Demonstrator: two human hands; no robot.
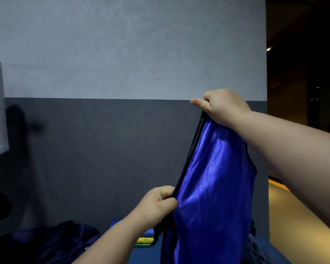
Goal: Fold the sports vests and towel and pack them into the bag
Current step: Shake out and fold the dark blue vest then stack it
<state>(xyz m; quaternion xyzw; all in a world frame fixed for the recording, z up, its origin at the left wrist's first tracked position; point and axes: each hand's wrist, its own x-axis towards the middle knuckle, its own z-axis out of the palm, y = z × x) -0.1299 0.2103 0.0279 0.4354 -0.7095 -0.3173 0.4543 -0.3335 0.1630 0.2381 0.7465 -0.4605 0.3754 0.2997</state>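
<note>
We see blue vest (208, 178) held up in air. Right hand (223, 106) grips vest's top, fingers curled round fabric. Left hand (158, 203) pinches vest's black-trimmed edge lower down. Folded stack (145, 240) lies below-left of vest; dark cloth (55, 242) lies further left.

The blue vest (213, 178) you hold up is glossy, satin-like cloth with a fine ribbed weave; its black edging (191, 149) looks matt. Behind the vest, the wall (103, 54) is matt and faintly mottled. Below the vest, the folded cloths (145, 240) look matt and soft.
</note>
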